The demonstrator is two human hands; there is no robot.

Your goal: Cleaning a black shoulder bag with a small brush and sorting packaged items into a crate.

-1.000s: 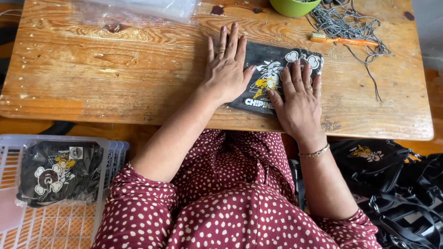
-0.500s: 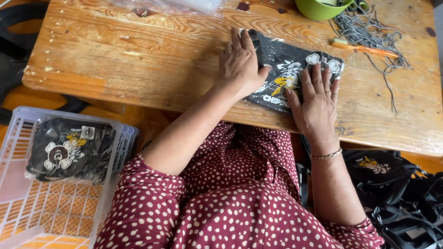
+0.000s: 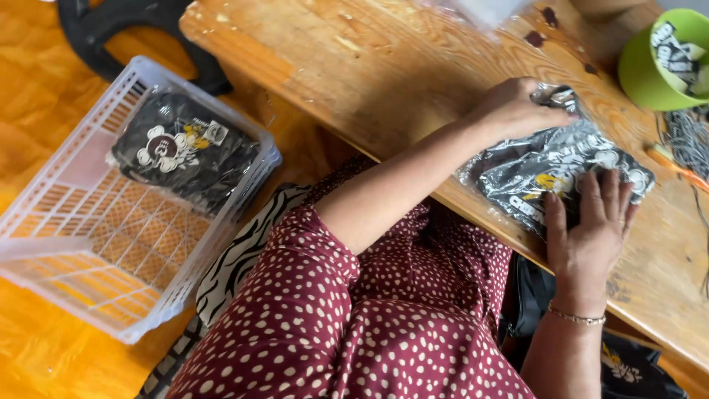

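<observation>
Black printed garment in a clear plastic bag lies on the wooden table, near edge, right side of view. Left hand is on the bag's far-left corner, fingers curled and bunched, gripping the crinkled plastic there; can't tell exactly which fingertips pinch it. Right hand lies flat on the near-right part, fingers slightly spread, palm pressing the bag onto the table.

My read: bag is being gathered up off the table w/ the garment inside. To do it well: keep the flat palm as anchor while the other hand takes a firm hold of bag plus fabric, not film alone, since slick plastic will slip or stretch. Lift w/ both hands so the fold inside stays neat and print side up.

Further out: green bowl far right w/ printed tags inside, a tangle of dark cords beside it, another bit of clear plastic at the far edge. Left of the table, on the orange floor, a white plastic crate holds one packed black garment w/ same kind of print. More black items by the person's right side, under the table
</observation>
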